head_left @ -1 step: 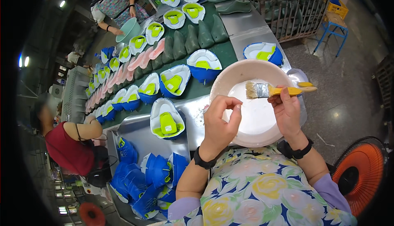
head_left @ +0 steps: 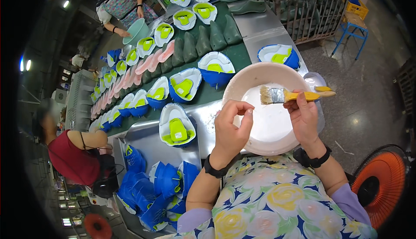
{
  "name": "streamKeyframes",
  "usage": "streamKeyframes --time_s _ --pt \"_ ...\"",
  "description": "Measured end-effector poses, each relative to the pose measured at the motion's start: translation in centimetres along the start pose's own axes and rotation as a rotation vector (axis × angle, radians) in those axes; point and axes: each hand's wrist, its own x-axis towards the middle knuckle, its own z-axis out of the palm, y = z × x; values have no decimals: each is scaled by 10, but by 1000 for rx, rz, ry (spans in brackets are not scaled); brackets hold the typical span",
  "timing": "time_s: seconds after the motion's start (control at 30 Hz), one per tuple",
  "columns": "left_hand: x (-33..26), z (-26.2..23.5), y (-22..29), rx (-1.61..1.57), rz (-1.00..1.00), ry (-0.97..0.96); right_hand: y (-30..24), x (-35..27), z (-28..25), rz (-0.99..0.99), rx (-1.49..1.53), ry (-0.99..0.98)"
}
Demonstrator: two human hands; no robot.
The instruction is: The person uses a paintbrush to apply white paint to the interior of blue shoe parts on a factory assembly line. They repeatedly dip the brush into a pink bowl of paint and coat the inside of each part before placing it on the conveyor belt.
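My right hand (head_left: 303,119) is closed round the yellow handle of a flat paintbrush (head_left: 272,96), its pale bristles pointing left over the basin. The wide pinkish basin (head_left: 234,83) holds white liquid and stands close in front of me. At its near left side, my left hand (head_left: 232,128) is raised with thumb and forefinger pinched together; anything between them is too small to make out. Left of that hand stands a blue shoe upper (head_left: 177,126) with white lining and a lime-green insert. Another blue upper (head_left: 279,56) sits just beyond the basin.
A metal bin (head_left: 151,141) of blue uppers lies at the left. Rows of uppers, dark green shoe lasts (head_left: 203,41) and pink insoles (head_left: 149,63) cover the green table. Two co-workers stand along it. An orange fan (head_left: 381,189) is close at the right.
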Motion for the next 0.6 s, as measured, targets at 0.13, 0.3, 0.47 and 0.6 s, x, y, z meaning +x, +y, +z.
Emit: streamKeyframes --time_s 0.13,0.3,0.47,0.6 --pt "-7 -2 -19 -116 -157 6 2 1 -1 51 23 16" --pt "-11 4 -19 -96 -128 37 6 1 5 64 12 59" --pt "-10 5 -18 -52 -57 70 0 5 15 261 196 99" --pt "-11 2 -13 -17 19 72 9 5 7 414 270 172"
